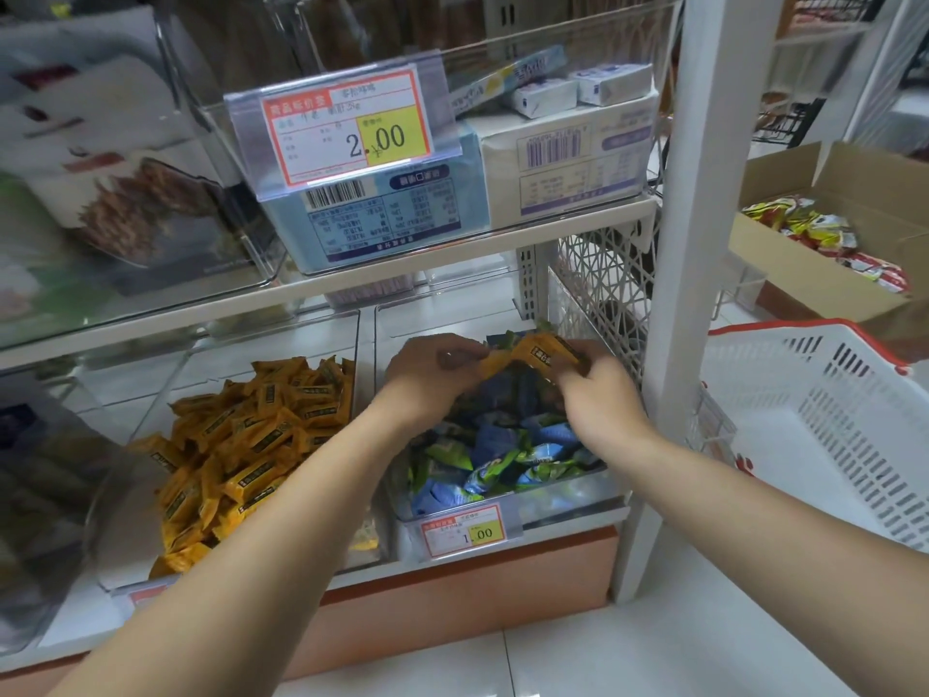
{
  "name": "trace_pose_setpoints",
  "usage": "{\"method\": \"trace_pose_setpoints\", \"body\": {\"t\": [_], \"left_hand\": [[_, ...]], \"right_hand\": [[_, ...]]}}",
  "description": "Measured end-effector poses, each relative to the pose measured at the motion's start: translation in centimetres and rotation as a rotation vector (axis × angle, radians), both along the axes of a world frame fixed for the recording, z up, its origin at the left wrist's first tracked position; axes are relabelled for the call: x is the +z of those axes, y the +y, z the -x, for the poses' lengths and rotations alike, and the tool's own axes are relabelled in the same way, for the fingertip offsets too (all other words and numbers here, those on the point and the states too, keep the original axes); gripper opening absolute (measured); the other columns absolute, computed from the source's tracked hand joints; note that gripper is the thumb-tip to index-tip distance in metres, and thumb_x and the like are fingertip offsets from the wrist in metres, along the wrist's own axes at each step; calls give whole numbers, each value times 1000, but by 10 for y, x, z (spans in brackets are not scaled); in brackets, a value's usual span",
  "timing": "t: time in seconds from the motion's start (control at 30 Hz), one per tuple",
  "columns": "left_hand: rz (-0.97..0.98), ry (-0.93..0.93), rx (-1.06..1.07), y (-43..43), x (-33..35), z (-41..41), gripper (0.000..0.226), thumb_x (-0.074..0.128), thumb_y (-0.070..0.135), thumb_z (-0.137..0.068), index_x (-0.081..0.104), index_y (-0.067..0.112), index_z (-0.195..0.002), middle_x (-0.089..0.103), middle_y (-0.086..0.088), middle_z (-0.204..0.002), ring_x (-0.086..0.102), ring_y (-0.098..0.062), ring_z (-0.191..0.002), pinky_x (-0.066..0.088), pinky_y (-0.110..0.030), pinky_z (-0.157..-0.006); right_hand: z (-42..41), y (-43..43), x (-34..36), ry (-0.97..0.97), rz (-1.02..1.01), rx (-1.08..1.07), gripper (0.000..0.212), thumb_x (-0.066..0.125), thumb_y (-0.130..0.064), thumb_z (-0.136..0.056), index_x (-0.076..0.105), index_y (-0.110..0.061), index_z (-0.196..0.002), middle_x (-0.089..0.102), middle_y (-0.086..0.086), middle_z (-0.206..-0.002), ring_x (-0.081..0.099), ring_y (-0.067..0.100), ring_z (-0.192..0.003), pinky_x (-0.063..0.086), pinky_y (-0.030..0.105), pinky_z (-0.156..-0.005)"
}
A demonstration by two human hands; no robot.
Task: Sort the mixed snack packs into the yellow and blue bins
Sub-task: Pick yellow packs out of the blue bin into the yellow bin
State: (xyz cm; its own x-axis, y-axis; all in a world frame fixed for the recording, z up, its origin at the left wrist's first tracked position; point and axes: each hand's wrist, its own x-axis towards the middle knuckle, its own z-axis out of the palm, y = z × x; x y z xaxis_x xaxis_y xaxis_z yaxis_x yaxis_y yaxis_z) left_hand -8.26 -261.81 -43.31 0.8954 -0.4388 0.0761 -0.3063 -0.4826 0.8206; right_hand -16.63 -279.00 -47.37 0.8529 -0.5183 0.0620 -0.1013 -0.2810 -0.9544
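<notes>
On the bottom shelf stand two clear bins side by side. The left bin (151, 410) holds a heap of yellow snack packs (241, 445). The right bin (507, 525) holds blue and green snack packs (502, 455). Both my hands are over the back of the right bin. My left hand (432, 374) and my right hand (593, 389) each grip yellow packs (528, 357), which bunch together between them above the blue packs.
A clear bin with white and blue boxes (553, 158) and a 2.00 price tag (347, 128) sits on the shelf above. A white shelf post (688, 244) stands to the right. Beyond it are a white plastic basket (824, 420) and a cardboard box of snacks (824, 244).
</notes>
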Motion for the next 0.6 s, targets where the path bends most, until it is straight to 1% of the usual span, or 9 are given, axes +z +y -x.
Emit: {"method": "trace_pose_setpoints", "body": {"t": [0.07,0.13,0.2,0.27,0.33,0.4,0.43,0.5,0.6], "left_hand": [[217,59,27,4,1,15,14,73,17,-87,73,29,-94,75,5,-83,70,-10,-76,54,-23,-66],[319,55,36,1,-4,29,17,72,12,-88,71,26,-96,75,5,-85,71,-10,-80,54,-20,-65],[371,31,50,-4,-11,39,20,73,8,-87,69,26,-95,73,6,-87,70,-12,-86,57,-25,-70],[390,1,68,-9,-18,46,23,75,6,-85,68,26,-94,72,8,-87,69,-10,-88,57,-29,-76],[397,-29,69,-11,-23,51,26,76,5,-83,67,27,-93,72,13,-86,68,-4,-85,55,-24,-76],[390,-77,55,-13,-26,57,26,76,7,-83,66,27,-95,71,18,-89,67,-1,-85,53,-17,-75],[388,-99,42,-13,-26,59,24,76,8,-84,67,26,-98,71,18,-91,67,0,-86,52,-15,-75],[366,-116,-7,-12,-24,60,22,74,10,-85,69,24,-102,73,17,-94,68,0,-90,51,-12,-76],[253,-65,-61,-8,-18,48,23,70,11,-88,75,32,-97,74,16,-91,68,0,-89,52,-20,-79]], "right_hand": [[0,6,6,-11,-104,-9,9,52,-27,-99,60,-28,-104,71,-5,-87,71,12,-70,47,26,-61],[0,13,10,-16,-229,31,11,52,-21,-99,59,-29,-98,73,0,-89,74,16,-68,58,36,-67],[0,17,15,-6,-355,77,17,50,-13,-98,58,-28,-99,72,5,-95,75,24,-73,62,41,-72],[0,19,20,16,-481,114,20,46,-8,-97,62,-18,-104,73,13,-97,73,26,-77,61,34,-63],[2,20,23,33,-582,141,23,45,-7,-97,66,-10,-104,73,16,-93,72,24,-76,58,30,-59],[3,20,23,23,-656,181,21,50,-15,-98,68,-9,-106,74,15,-93,72,25,-81,60,34,-64],[4,19,23,12,-671,213,20,56,-22,-97,68,-11,-108,74,13,-95,72,24,-84,60,35,-67],[5,16,21,7,-617,258,22,69,-30,-91,69,-13,-105,75,8,-93,73,23,-88,59,34,-71],[7,10,15,-4,-496,229,11,76,-26,-87,70,-16,-87,71,2,-75,69,21,-79,55,32,-67]]}}
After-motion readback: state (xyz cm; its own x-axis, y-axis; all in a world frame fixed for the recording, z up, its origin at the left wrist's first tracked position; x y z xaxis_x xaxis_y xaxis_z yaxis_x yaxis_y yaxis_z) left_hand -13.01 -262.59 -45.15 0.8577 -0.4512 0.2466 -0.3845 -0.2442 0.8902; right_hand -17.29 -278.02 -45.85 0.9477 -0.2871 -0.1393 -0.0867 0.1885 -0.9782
